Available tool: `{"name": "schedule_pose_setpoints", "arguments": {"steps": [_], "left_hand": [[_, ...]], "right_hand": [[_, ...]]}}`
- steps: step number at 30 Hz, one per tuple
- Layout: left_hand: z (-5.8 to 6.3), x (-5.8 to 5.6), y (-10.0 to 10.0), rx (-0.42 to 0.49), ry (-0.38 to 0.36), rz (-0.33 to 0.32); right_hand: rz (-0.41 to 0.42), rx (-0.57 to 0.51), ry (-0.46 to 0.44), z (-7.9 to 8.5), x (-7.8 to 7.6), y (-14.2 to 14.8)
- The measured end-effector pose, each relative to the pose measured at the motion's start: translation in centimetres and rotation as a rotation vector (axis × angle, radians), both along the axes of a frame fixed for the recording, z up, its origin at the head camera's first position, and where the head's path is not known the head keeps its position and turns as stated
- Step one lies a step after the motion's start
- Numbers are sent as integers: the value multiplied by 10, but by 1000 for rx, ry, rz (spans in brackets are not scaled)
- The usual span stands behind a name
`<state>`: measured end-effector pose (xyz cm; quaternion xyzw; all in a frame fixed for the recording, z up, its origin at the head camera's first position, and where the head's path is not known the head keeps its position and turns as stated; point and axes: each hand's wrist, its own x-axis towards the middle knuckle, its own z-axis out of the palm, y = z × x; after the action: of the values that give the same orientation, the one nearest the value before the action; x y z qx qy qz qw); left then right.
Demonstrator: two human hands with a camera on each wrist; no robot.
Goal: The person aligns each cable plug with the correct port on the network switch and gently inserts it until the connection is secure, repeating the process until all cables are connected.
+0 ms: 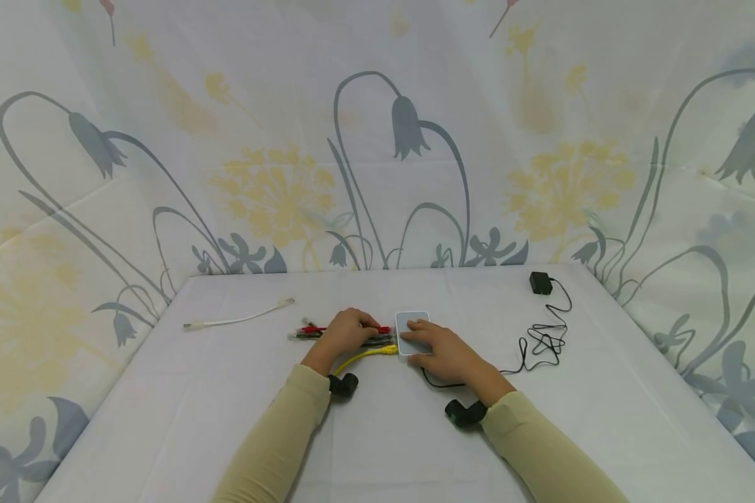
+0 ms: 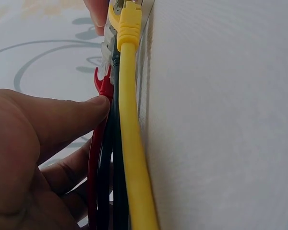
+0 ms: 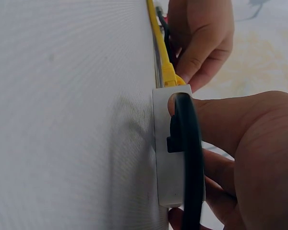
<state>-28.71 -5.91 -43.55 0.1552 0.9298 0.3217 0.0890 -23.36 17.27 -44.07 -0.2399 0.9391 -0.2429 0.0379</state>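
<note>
A small white network switch (image 1: 413, 320) lies on the table, with a yellow network cable (image 1: 370, 352) plugged into its left side. My right hand (image 1: 448, 353) grips the switch, thumb against its near side and fingers over the top. In the right wrist view a black power plug (image 3: 174, 144) sits at that near side. My left hand (image 1: 344, 332) pinches a red network cable (image 2: 104, 88) just behind its connector, close to the switch's port side. Dark network cables (image 2: 117, 143) run between the red and yellow ones. Whether the red connector is fully seated is hidden.
A short white network cable (image 1: 242, 319) lies at the table's left. At the back right is a black power adapter (image 1: 541, 283), its thin cord (image 1: 546, 342) tangled and running toward the switch. A patterned cloth (image 1: 377, 175) hangs behind the white table (image 1: 390, 447).
</note>
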Motion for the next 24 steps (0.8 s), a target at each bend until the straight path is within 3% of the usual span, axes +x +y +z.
{"name": "schedule_pose_setpoints", "arguments": {"steps": [24], "left_hand": [[-3,3,1,-3,39,-6]], "right_hand": [[-10,3,2,-1,-1,0]]}}
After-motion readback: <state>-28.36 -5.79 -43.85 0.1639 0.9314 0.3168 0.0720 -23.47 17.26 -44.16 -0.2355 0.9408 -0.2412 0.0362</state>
